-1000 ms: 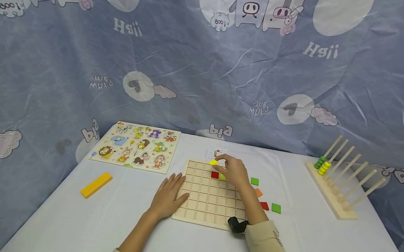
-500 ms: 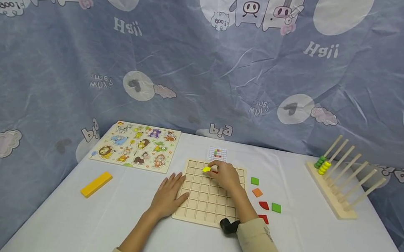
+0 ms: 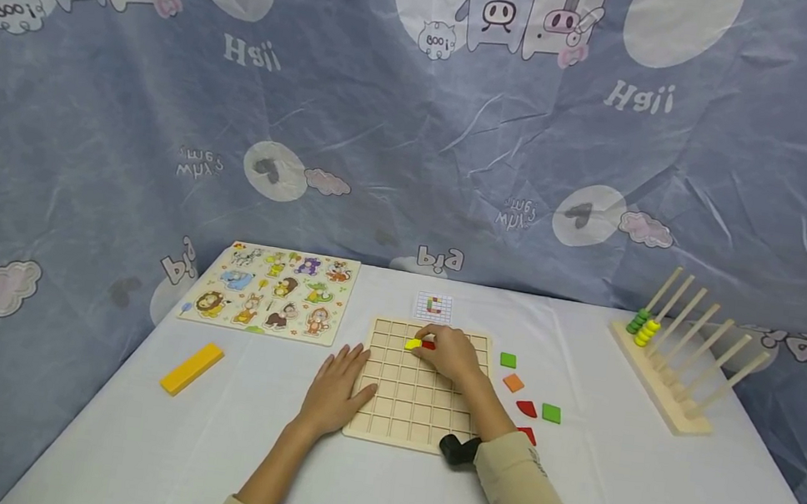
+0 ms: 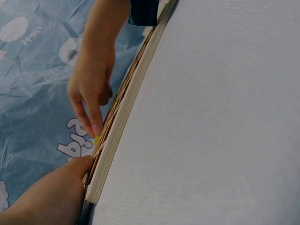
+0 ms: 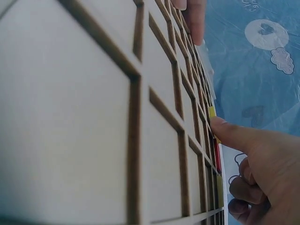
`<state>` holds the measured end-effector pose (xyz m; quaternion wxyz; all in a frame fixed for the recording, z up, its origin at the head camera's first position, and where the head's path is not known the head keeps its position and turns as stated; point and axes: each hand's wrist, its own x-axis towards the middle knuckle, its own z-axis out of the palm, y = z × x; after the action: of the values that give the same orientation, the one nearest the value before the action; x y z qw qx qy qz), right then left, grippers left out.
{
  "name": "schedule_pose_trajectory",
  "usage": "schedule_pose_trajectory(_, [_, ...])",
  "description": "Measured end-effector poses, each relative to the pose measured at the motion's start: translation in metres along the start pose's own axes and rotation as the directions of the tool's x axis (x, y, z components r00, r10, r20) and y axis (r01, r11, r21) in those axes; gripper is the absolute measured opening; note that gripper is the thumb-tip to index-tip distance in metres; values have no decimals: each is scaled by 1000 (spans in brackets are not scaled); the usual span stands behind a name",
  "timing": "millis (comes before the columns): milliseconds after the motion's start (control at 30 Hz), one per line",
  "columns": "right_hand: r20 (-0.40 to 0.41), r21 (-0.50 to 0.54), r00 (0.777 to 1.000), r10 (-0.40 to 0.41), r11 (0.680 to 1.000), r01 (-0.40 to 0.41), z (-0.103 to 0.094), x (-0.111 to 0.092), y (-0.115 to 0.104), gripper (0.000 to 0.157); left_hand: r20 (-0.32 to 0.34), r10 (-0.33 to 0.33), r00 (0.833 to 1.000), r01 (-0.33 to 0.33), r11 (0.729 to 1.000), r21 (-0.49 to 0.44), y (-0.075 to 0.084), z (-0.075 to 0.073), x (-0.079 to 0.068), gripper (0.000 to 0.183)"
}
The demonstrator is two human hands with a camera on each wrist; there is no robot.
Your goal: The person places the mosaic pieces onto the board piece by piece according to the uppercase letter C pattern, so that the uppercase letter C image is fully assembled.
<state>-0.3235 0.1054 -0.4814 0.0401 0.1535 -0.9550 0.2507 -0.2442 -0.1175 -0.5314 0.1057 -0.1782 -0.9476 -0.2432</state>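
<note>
A wooden grid board (image 3: 395,411) lies flat on the white tabletop. My left hand (image 3: 333,393) rests at its left edge with fingers spread and straight, the thumb over the rim. My right hand (image 3: 453,354) is at the board's far rows, pinching a small yellow tile (image 3: 412,344) with thumb and index finger. A red tile (image 3: 429,345) lies just right of it, partly covered by the fingers. In the right wrist view the thumb touches the yellow tile (image 5: 212,111); beyond the red tile (image 5: 217,154) sits a yellowish tile (image 5: 220,190).
Behind the board lies a pattern card (image 3: 434,307). Right of it are loose tiles: green (image 3: 508,360), orange (image 3: 513,382), red (image 3: 526,408) and another green (image 3: 552,413). An animal puzzle (image 3: 270,292), a yellow block (image 3: 192,369) and a peg rack with beads (image 3: 667,385) stand farther out.
My right hand has carried the yellow tile from the board's far edge leftward and down to the grid beside the red tile. The left hand has stayed at the board's edge.
</note>
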Motion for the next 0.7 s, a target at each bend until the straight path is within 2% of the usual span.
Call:
schedule_pose_trajectory(267, [-5, 17, 1000, 18, 1000, -18, 0, 0, 1, 32, -1, 6, 1000, -6, 1000, -4, 0, -1, 0, 63])
schedule_pose_trajectory(367, [-15, 55, 999, 28, 998, -27, -5, -2, 0, 33, -2, 9, 1000, -9, 1000, 1, 0, -2, 1, 63])
schedule_pose_trajectory(533, [-22, 137, 1000, 21, 990, -18, -22, -10, 3, 30, -3, 9, 1000, -9, 1000, -6, 1, -2, 0, 62])
schedule_pose_trajectory(700, [-98, 197, 995, -16, 980, 35, -47, -23, 17, 30, -5, 7, 1000, -7, 1000, -14, 2, -2, -1, 63])
